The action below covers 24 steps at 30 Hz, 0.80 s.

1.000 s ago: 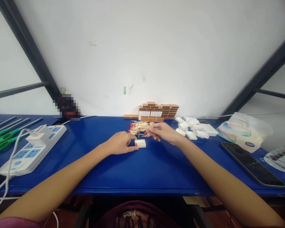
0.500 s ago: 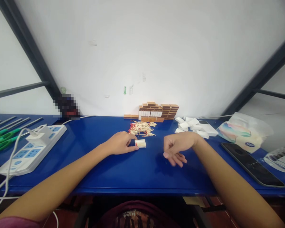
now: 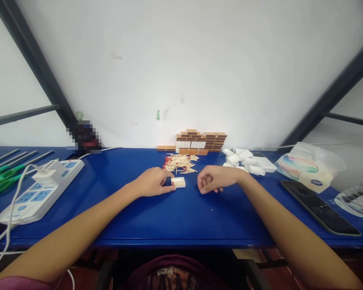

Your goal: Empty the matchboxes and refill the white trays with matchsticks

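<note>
Tray (image 3: pixel 180 186), small and white, sits on the blue tabletop (image 3: pixel 157 219) with red-tipped matches (image 3: pixel 178 183) inside, just nearer than the loose match heap (image 3: pixel 181 163). Left hand (image 3: pixel 154 182) grips it by the left end, thumb at the near corner, finger at the far one! Right hand (image 3: pixel 218 178) hangs just beside it, apart, fingers curled inward (whether they pinch anything, I cannot tell). It looks like thin card: light, easily crushed, apt to skid on that glossy surface, so a gentle hold at the end walls should suit.
</note>
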Each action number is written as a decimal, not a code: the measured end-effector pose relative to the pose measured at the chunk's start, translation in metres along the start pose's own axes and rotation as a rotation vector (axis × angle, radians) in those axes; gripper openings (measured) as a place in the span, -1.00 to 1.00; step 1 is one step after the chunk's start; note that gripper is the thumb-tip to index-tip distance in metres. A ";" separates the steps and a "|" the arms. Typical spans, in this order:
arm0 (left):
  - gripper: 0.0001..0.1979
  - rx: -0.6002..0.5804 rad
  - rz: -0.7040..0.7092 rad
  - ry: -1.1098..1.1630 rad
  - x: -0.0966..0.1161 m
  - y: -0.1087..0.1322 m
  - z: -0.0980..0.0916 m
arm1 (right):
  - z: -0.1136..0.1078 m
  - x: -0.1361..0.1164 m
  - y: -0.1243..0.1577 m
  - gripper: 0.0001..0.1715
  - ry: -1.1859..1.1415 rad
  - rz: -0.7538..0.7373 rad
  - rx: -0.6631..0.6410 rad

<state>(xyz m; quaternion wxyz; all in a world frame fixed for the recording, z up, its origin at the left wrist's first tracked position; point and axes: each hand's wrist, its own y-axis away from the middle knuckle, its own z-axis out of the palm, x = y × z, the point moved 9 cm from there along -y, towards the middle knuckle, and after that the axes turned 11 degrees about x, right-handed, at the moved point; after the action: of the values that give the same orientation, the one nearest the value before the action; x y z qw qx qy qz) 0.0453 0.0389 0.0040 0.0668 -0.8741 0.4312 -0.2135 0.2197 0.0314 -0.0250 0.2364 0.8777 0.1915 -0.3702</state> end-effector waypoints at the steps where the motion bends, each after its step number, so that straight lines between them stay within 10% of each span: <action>1: -0.63 0.001 0.002 -0.001 0.000 0.000 0.000 | -0.006 -0.001 -0.005 -0.55 0.004 -0.024 0.094; 7: -0.62 0.005 0.005 -0.006 0.001 0.000 -0.001 | -0.053 -0.002 -0.014 -0.73 0.279 -0.184 0.719; 24: -0.62 -0.001 -0.019 0.012 -0.001 -0.001 -0.001 | -0.039 0.017 -0.029 -0.76 0.394 -0.112 0.585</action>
<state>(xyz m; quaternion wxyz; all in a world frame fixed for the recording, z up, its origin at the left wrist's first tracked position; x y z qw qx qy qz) 0.0449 0.0406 0.0045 0.0620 -0.8769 0.4234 -0.2191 0.2378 0.0800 -0.0220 -0.0870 0.9509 0.1670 -0.2455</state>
